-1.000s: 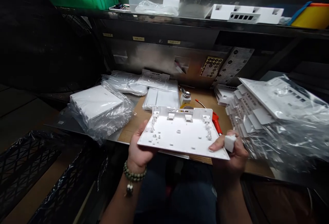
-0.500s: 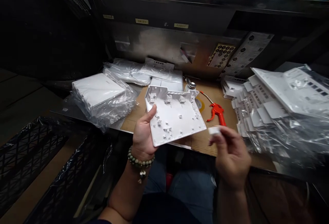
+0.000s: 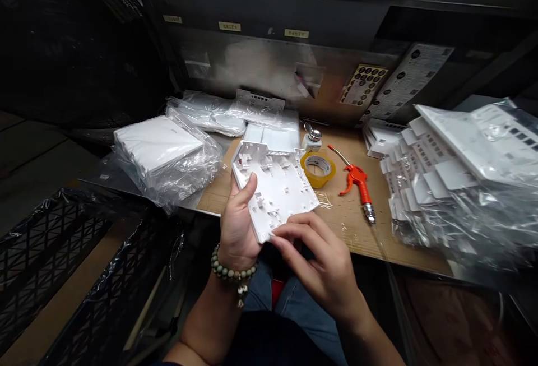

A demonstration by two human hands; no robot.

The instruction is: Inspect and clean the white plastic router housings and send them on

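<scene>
My left hand (image 3: 237,226), with a bead bracelet at the wrist, grips a white plastic panel (image 3: 281,186) by its left edge, thumb on top. The panel is tilted, its ribbed inner side with small clips facing up, over the near edge of the bench. My right hand (image 3: 323,265) has its fingers closed on the panel's near corner, fingertips pressing its lower edge. The small white piece it held earlier is out of sight.
A yellow tape roll (image 3: 318,168), a small bottle (image 3: 311,139) and a red air blow gun (image 3: 357,181) lie on the cardboard mat (image 3: 348,226). Bagged white panels (image 3: 159,150) sit left, a bagged pile of white parts (image 3: 462,175) right. A black crate (image 3: 50,254) stands lower left.
My right hand let go of the panel's right side, lifted off with a small white piece, then came back to the near corner. My left hand turned the panel and drew it closer.
</scene>
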